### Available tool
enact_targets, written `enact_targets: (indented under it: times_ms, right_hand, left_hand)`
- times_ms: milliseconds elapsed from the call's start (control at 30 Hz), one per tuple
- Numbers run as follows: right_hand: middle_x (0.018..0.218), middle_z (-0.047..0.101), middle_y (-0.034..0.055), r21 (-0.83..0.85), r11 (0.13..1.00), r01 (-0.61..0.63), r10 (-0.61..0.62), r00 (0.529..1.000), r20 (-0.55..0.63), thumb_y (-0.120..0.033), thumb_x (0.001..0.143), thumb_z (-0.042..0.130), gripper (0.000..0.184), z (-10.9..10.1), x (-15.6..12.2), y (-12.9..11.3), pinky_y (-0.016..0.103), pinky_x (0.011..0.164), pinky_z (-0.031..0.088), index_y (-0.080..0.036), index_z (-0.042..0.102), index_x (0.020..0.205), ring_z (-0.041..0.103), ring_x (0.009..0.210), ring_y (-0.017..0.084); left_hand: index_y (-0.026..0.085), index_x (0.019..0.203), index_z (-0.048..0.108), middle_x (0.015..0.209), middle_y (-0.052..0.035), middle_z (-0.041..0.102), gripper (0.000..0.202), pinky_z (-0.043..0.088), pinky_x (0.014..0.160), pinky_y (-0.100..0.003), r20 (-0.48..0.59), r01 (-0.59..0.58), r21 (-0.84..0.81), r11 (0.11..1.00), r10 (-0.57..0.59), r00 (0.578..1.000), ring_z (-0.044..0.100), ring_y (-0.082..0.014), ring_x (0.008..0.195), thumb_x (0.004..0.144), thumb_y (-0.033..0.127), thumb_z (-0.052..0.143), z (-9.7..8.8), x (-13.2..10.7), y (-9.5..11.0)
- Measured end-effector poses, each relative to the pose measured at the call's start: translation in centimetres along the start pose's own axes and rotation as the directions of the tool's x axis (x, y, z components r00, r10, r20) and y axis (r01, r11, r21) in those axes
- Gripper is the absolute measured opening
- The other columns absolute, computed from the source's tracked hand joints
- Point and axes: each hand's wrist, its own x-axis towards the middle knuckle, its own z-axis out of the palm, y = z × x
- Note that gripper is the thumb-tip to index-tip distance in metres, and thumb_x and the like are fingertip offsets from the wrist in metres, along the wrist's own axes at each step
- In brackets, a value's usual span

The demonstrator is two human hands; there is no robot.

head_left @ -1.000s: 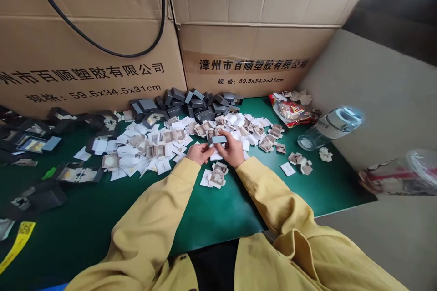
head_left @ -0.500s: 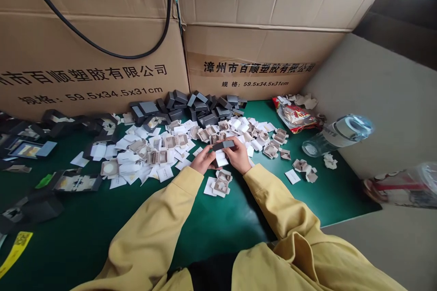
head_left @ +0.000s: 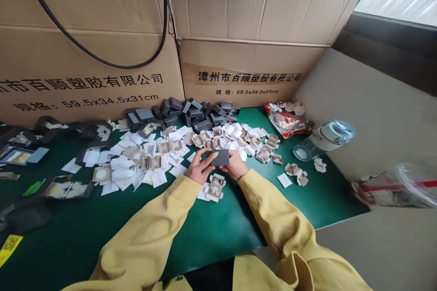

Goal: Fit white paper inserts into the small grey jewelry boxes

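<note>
A small dark grey box (head_left: pixel 221 158) is held between my two hands over the table, its lid down in place. My left hand (head_left: pixel 199 167) grips the box's left end, fingers across the top. At the right end my right hand (head_left: pixel 236 164) is closed on the same box. Just below the hands lies a folded cardboard insert (head_left: pixel 215 186) with a round recess, on top of white paper. White cards and grey-brown inserts (head_left: pixel 167 148) are heaped beyond and left of my hands. Behind them several dark boxes (head_left: pixel 198 113) are piled.
Large cartons (head_left: pixel 246 63) wall off the back, with a black cable (head_left: pixel 136 64) hanging before them. A clear bottle (head_left: pixel 324 140) lies tilted at right, near a red snack packet (head_left: pixel 287 120). Opened dark boxes (head_left: pixel 68 186) lie at left on the green table (head_left: pixel 205 241).
The box stood open with white showing inside; now its dark lid is down. My left fingers have moved onto its top. The whole view has shifted slightly.
</note>
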Motion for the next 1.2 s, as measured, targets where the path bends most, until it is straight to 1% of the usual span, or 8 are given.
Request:
enact_targets:
  times_ms: [267,400,500,700,867,1000,1100,1200]
  right_hand:
    - [0.065,0.058,-0.0036,0.009,1.0,0.024,-0.025,0.998,0.057,-0.035,0.062,0.064,0.025,1.3,-0.2,0.9,0.02,0.04,0.045,-0.02,0.054,0.079,0.053,0.053,0.009]
    - [0.078,0.06,-0.0007,0.085,0.992,-0.089,0.067,0.97,0.235,-0.042,0.068,0.061,0.036,1.1,-0.3,1.1,0.02,0.043,0.049,-0.023,0.052,0.097,0.057,0.061,0.011]
    - [0.086,0.06,0.0002,0.126,0.99,-0.056,0.015,0.952,0.305,-0.04,0.063,0.068,0.045,1.0,-0.4,0.8,0.023,0.05,0.052,-0.023,0.051,0.101,0.058,0.062,0.01]
    - [0.065,0.054,-0.0043,-0.153,0.968,0.198,-0.183,0.977,0.105,-0.047,0.064,0.062,0.038,1.7,0.1,1.4,0.02,0.039,0.041,-0.02,0.051,0.086,0.044,0.041,0.005]
    - [0.061,0.053,-0.0037,-0.337,0.903,0.265,-0.297,0.954,-0.044,-0.044,0.07,0.055,0.029,0.6,1.1,2.1,0.024,0.047,0.044,-0.018,0.052,0.082,0.047,0.047,0.009]
    - [0.088,0.062,0.0064,-0.497,0.794,0.349,-0.438,0.896,-0.07,-0.036,0.069,0.059,0.023,-0.1,1.0,2.3,0.037,0.084,0.043,-0.018,0.06,0.082,0.055,0.088,0.02]
    - [0.111,0.058,0.0094,-0.565,0.713,0.415,-0.523,0.852,-0.035,-0.031,0.074,0.055,0.022,0.4,0.7,2.6,0.04,0.1,0.031,-0.018,0.062,0.091,0.045,0.112,0.023]
    - [0.119,0.055,0.0096,-0.688,0.536,0.488,-0.628,0.776,0.061,-0.025,0.079,0.049,0.024,0.8,0.6,3.1,0.04,0.101,0.032,-0.018,0.061,0.099,0.044,0.116,0.022]
  left_hand:
    - [0.032,0.129,0.044,0.123,-0.0113,0.038,0.045,0.053,0.077,-0.033,-0.082,0.0,0.18,0.984,0.015,0.997,0.044,-0.0244,0.114,0.086,0.021,0.044,-1.3,-1.9,0.8]
    - [0.031,0.127,0.048,0.12,-0.0102,0.042,0.041,0.051,0.081,-0.033,-0.128,0.075,0.217,0.973,-0.048,0.991,0.047,-0.0222,0.112,0.086,0.025,0.045,-1.8,-2.3,0.9]
    - [0.03,0.123,0.052,0.122,-0.0101,0.044,0.037,0.048,0.086,-0.035,-0.121,0.078,0.18,0.98,-0.057,0.991,0.047,-0.022,0.112,0.086,0.027,0.045,-2.1,-2.3,0.7]
    - [0.026,0.123,0.052,0.121,-0.0115,0.046,0.038,0.046,0.089,-0.036,-0.085,0.06,0.157,0.986,-0.047,0.995,0.048,-0.0226,0.112,0.087,0.028,0.043,-2.4,-2.3,1.1]
    - [0.025,0.116,0.058,0.117,-0.0106,0.044,0.033,0.049,0.082,-0.031,-0.241,0.142,0.287,0.947,-0.072,0.968,0.047,-0.0216,0.11,0.085,0.028,0.045,-2.9,-1.9,1.6]
    - [0.023,0.112,0.062,0.11,-0.0103,0.046,0.033,0.046,0.087,-0.032,-0.326,0.267,0.419,0.868,-0.131,0.936,0.051,-0.0217,0.104,0.08,0.031,0.053,-5.8,-0.6,0.8]
    - [0.023,0.116,0.059,0.105,-0.0096,0.046,0.041,0.045,0.086,-0.033,-0.448,0.437,0.438,0.786,-0.231,0.864,0.053,-0.0214,0.097,0.077,0.033,0.056,-10.0,1.1,-0.5]
    - [0.019,0.12,0.056,0.107,-0.0112,0.044,0.046,0.044,0.087,-0.032,-0.572,0.575,0.394,0.717,-0.299,0.764,0.052,-0.022,0.099,0.076,0.032,0.056,-14.9,3.1,-2.3]
